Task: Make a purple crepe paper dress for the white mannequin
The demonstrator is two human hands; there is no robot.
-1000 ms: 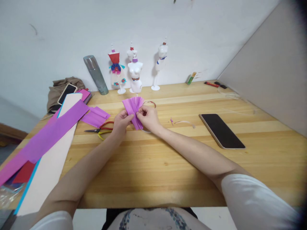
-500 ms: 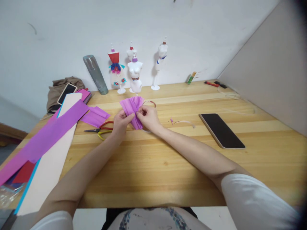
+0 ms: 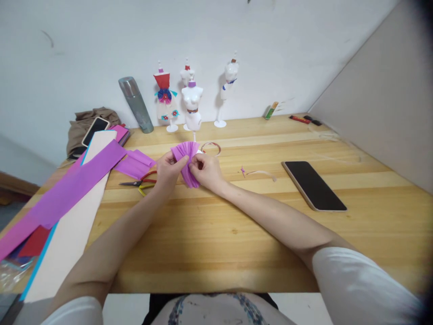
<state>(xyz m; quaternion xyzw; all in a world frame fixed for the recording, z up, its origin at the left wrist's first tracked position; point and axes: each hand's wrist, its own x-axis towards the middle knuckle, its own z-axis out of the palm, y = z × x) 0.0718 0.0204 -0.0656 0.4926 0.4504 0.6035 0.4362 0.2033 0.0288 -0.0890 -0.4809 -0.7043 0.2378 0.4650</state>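
Between my hands is a piece of purple crepe paper (image 3: 184,151), gathered into pleats that fan out at the top and bottom. My left hand (image 3: 168,169) pinches its left side, thumb on the front. With closed fingertips, my right hand (image 3: 207,168) grips the pleats near their middle. Scissors (image 3: 137,183) with red and yellow handles lie beside my left hand, partly covered by it. Just behind my right hand is a thin ring-shaped band (image 3: 211,149). A small white mannequin (image 3: 192,101) with a purple neck band stands behind the paper.
Purple crepe strips (image 3: 77,185) and a cream sheet (image 3: 76,230) cover the table's left. A flask (image 3: 137,106), a dressed mannequin (image 3: 164,97) and another mannequin (image 3: 231,81) stand along the wall. A large phone (image 3: 314,185) lies to the right, a small purple scrap (image 3: 242,171) nearer my hand.
The pleated paper has tilted and come slightly lower, its top fan now more rounded. My fingers have shifted a little on it, and more of the ring-shaped band shows.
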